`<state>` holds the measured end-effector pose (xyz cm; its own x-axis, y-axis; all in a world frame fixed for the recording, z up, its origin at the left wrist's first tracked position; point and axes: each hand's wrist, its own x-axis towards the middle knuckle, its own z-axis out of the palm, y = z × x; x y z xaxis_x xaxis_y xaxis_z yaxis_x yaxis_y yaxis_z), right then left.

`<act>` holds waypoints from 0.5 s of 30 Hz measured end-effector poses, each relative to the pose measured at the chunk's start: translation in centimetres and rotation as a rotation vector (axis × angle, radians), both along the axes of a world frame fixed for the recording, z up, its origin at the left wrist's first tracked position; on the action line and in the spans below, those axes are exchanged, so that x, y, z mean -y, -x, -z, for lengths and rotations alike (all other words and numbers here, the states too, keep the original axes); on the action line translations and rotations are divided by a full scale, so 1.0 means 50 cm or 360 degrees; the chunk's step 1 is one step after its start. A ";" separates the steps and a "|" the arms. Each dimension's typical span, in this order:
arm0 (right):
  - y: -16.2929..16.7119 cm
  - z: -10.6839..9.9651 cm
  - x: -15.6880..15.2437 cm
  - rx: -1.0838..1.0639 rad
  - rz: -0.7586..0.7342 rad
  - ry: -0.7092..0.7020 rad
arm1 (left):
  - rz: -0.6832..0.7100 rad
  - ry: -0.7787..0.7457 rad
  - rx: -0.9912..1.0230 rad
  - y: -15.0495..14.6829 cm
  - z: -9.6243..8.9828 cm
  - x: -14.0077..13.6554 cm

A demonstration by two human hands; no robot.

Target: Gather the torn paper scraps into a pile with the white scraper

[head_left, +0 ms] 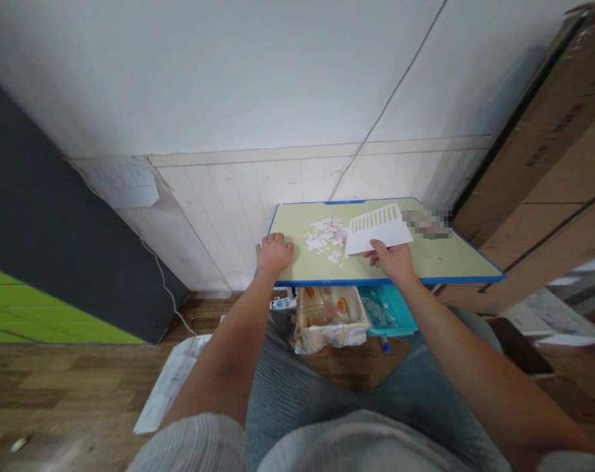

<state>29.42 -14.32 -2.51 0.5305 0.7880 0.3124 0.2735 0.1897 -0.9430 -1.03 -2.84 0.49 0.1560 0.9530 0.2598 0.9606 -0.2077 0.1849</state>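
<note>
My right hand (394,261) grips a white card (379,237) by its near edge, thumb on top. A row of narrow slots runs along the card's far side. The card is held tilted above the yellow-green tabletop (455,259). Just left of it lies a loose pile of small white and pinkish paper pieces (327,233), a few of them strayed toward the front. My left hand (275,252) rests on the tabletop's left end, fingers apart and holding nothing. It lies beside the pile without touching it.
Under the table are a cloth-lined basket (331,337) and a turquoise bin (396,314) with pale pieces inside. A blurred-out item (428,223) lies at the tabletop's right. Large cardboard boxes (538,157) stand to the right. A cable (390,98) hangs down the wall.
</note>
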 end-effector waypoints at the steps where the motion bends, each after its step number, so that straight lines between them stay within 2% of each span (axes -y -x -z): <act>1: 0.003 0.001 0.002 0.0017 -0.0012 0.0010 | 0.0002 -0.0005 0.0000 0.000 0.001 -0.001; 8: 0.026 -0.001 0.002 0.0029 -0.0162 0.0065 | 0.0000 0.0006 -0.0003 -0.001 -0.002 0.002; 15: 0.030 -0.007 -0.003 0.0077 -0.0142 0.0025 | 0.0003 0.0022 0.0015 -0.003 -0.007 0.005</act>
